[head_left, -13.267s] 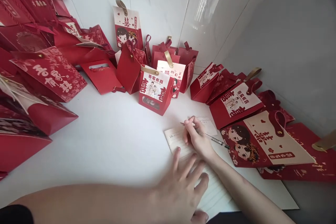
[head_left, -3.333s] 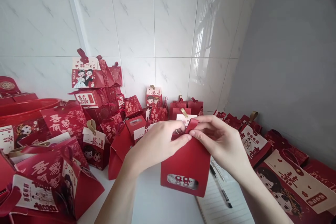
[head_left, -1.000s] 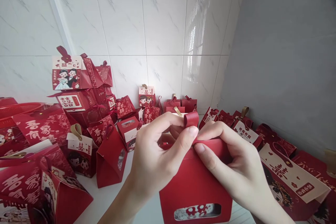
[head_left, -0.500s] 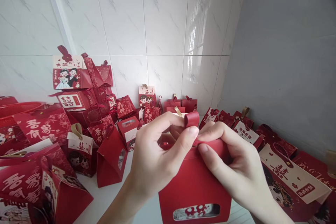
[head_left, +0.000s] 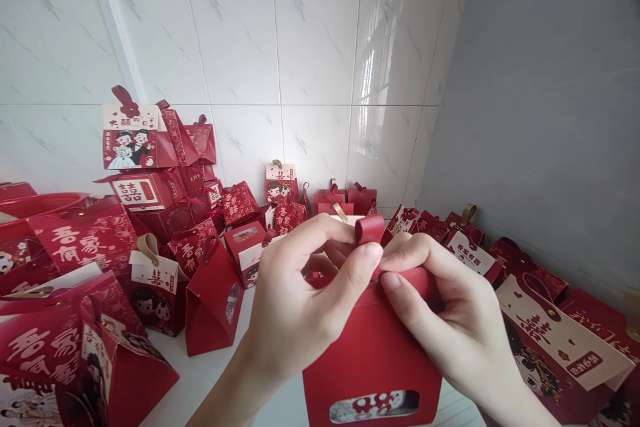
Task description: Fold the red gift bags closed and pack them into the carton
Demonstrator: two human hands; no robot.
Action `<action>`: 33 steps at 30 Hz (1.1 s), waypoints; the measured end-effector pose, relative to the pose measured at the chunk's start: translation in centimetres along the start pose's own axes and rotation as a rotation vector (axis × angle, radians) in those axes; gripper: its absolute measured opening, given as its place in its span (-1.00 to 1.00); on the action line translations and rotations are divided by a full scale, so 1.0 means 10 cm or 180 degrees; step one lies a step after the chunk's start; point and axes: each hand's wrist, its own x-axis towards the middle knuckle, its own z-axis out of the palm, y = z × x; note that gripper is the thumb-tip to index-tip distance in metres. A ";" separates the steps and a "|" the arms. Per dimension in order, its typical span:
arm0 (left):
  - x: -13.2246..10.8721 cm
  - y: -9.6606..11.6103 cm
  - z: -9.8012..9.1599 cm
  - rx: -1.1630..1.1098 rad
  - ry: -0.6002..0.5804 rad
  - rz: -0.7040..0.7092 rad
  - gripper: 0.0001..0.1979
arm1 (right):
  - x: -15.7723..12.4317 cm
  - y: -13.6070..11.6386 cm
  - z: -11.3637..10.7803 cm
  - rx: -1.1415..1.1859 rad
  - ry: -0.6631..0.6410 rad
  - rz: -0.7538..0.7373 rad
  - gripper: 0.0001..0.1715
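Note:
A red paper gift bag [head_left: 373, 353] with a small clear window near its base stands right in front of me. My left hand [head_left: 300, 307] pinches the bag's top edge, thumb and forefinger closed around the red loop tab [head_left: 369, 228]. From the other side my right hand [head_left: 445, 317] pinches the same top edge, its thumb meeting the left thumb.
Many red gift bags and boxes cover the white table [head_left: 210, 373]: a tall stack [head_left: 150, 167] at the back left, a row [head_left: 320, 197] along the tiled wall, several flat ones [head_left: 550, 327] at the right. A grey wall stands at the right.
Earlier my right hand wrote with a pen on a notebook. Since then both hands took up the red bag. In the last second they hardly moved, fingers only shifting slightly at the tab.

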 end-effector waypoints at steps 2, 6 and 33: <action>0.00 0.00 0.00 0.0003 0.0006 0.0001 -0.88 | 0.00 0.00 0.00 0.0017 0.0003 -0.0012 -0.86; -0.01 0.01 0.00 0.0041 0.0096 0.0134 -0.89 | 0.00 0.03 -0.01 0.0133 -0.0045 -0.0052 -0.88; -0.08 0.14 -0.04 0.0177 0.0209 0.0405 -0.93 | -0.03 0.04 -0.02 0.1042 -0.0298 0.0510 -0.93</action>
